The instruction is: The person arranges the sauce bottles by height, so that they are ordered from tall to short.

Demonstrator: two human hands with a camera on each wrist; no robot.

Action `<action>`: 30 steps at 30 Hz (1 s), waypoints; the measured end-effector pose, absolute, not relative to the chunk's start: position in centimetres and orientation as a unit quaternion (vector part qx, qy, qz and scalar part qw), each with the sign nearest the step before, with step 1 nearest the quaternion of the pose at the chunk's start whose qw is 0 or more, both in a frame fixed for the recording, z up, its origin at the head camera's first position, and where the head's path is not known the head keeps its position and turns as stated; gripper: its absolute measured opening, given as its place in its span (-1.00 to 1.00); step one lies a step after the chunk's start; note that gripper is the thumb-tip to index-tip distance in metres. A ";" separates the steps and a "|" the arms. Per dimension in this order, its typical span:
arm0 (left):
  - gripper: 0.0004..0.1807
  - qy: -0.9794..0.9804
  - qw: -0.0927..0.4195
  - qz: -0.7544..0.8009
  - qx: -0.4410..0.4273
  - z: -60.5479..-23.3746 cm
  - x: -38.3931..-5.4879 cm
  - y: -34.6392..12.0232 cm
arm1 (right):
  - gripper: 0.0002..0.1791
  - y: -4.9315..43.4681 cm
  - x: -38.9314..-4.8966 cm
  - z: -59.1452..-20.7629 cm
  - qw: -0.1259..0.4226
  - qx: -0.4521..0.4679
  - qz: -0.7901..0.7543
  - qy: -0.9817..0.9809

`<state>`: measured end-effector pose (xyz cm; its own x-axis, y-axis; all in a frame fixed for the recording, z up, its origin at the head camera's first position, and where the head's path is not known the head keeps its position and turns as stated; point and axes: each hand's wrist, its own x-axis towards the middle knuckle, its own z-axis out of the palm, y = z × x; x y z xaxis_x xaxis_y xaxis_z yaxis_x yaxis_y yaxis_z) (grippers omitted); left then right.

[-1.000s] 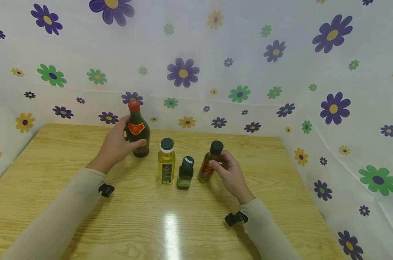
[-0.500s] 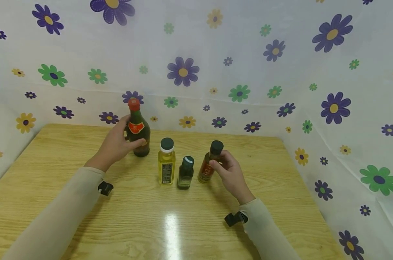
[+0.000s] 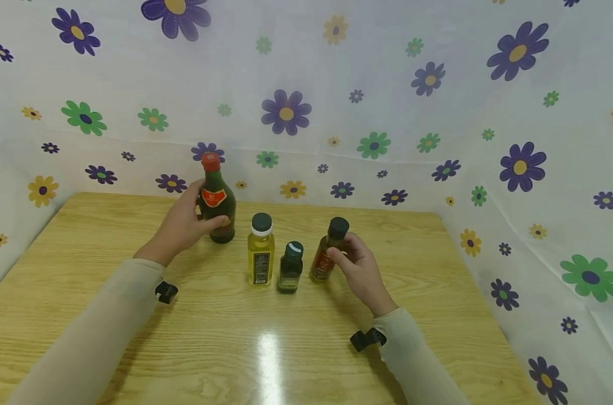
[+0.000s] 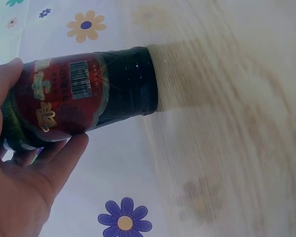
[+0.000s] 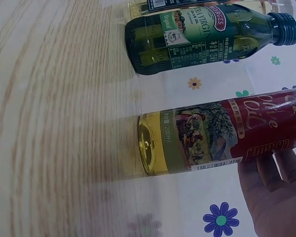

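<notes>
At the left of the head view, my left hand (image 3: 182,225) grips a tall dark bottle (image 3: 223,205) with a red cap. Its red label (image 4: 61,96) with a barcode faces the left wrist camera, fingers and thumb around the bottle's upper part. My right hand (image 3: 362,275) holds an olive oil bottle (image 5: 207,133) with a dark red label and black cap, its base at the tabletop. Between the hands stand a yellow oil bottle (image 3: 260,253) with a green cap and white collar, and a small dark green olive oil bottle (image 5: 202,37).
All the bottles are on a light wooden table (image 3: 210,337). Behind it and along the sides hangs a white sheet (image 3: 306,67) printed with purple, green and yellow flowers. A black wrist camera (image 3: 166,292) sits on the left sleeve, another black camera (image 3: 368,340) on the right.
Both hands keep their hold and the bottles stay in their places. The head view has shifted very slightly.
</notes>
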<state>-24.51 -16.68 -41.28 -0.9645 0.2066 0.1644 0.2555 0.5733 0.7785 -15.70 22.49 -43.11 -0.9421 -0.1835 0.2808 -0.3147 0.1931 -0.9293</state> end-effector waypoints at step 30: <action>0.11 -0.880 0.040 -0.458 -0.115 -41.8 -24.2 -16.3 | -0.68 22.5 -15.7 -43.1 0.051 0.164 0.621 -0.765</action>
<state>-24.23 -16.28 -41.85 -0.9704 0.1655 0.1761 0.2391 0.5535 0.7978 -15.72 22.45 -43.05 -0.9407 -0.1880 0.2823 -0.3148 0.1742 -0.9330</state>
